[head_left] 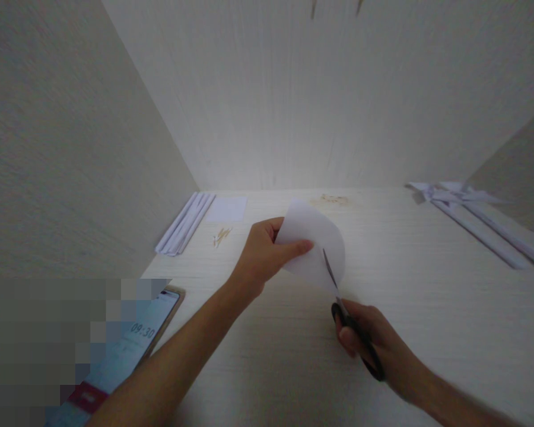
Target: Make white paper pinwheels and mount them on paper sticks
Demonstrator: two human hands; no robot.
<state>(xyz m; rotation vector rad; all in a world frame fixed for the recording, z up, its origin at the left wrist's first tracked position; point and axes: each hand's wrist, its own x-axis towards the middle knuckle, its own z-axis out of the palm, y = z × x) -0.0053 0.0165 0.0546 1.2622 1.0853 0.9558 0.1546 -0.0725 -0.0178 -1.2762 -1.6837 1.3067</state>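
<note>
A white sheet of paper [311, 228] is pinched in my left hand [267, 249], its thumb on top and the other fingers behind it. The paper is curved and held above the table. My right hand [369, 335] grips black-handled scissors [362, 341], with fingers through the handle loops. One scissor blade lies over the paper near its lower right edge; the other blade is partly hidden by the paper.
On the left are a bundle of rolled paper sticks [186, 225], a paper square [226, 209] and several small sticks [222, 237]. A phone [137, 332] lies at lower left. Paper pinwheels [467, 201] rest at right. More small bits [333, 199] lie near the back wall [276, 107].
</note>
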